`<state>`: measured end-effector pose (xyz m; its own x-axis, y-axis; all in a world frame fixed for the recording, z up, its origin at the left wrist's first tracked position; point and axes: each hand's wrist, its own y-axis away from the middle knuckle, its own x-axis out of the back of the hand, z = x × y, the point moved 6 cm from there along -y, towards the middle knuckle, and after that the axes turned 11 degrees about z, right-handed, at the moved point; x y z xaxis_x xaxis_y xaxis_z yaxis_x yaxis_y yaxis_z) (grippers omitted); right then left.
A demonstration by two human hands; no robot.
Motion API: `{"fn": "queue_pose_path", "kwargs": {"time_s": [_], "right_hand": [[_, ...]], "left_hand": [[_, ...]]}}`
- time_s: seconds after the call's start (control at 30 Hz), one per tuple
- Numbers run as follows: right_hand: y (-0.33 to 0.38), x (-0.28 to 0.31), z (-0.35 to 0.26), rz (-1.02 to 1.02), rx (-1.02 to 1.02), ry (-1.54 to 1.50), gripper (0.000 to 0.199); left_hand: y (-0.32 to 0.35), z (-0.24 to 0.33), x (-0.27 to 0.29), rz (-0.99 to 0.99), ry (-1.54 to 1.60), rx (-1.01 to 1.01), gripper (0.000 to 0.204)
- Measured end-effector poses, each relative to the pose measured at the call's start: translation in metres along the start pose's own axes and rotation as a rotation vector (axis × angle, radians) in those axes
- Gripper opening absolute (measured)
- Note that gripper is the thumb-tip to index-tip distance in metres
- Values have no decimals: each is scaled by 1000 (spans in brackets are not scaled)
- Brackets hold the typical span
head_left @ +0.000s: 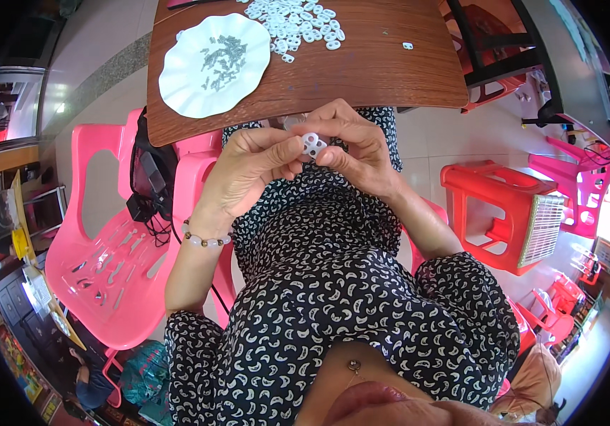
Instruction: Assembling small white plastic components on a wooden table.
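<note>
Just beyond my lap, both my hands hold a small white plastic piece with round holes (312,145). My left hand (266,154) pinches its left side between thumb and fingers. The thumb and fingers of my right hand (358,145) close on its right side. Whether a smaller part sits in the holes is too small to tell. Ahead on the brown wooden table (376,82) lies a heap of similar white pieces (294,25). Left of the heap, a white scalloped plate (178,79) bears many small grey pins or screws (225,62).
A single white piece (408,46) lies apart on the table's right. Pink plastic chairs (109,273) stand at my left, with a black bag (150,170) hung on one. A red plastic stool (472,206) is at my right, near a black metal frame (500,67).
</note>
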<state>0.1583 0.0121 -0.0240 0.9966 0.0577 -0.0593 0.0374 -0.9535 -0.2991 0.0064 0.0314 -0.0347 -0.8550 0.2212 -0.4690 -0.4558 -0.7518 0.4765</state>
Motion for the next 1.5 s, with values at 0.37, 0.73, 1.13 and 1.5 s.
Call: {"fn": "queue_pose_path", "kwargs": {"time_s": [0.37, 0.73, 1.13, 1.5], "right_hand": [[-1, 3, 0, 42, 86, 64, 37], [0, -5, -2, 53, 114, 44, 44], [4, -5, -6, 22, 258, 145, 52], [5, -4, -10, 45, 244, 160, 52]], "left_hand": [[2, -3, -4, -3, -25, 2, 25], [3, -5, -8, 77, -51, -52, 20], [9, -5, -16, 122, -4, -53, 17], [12, -9, -17, 114, 27, -18, 20]]}}
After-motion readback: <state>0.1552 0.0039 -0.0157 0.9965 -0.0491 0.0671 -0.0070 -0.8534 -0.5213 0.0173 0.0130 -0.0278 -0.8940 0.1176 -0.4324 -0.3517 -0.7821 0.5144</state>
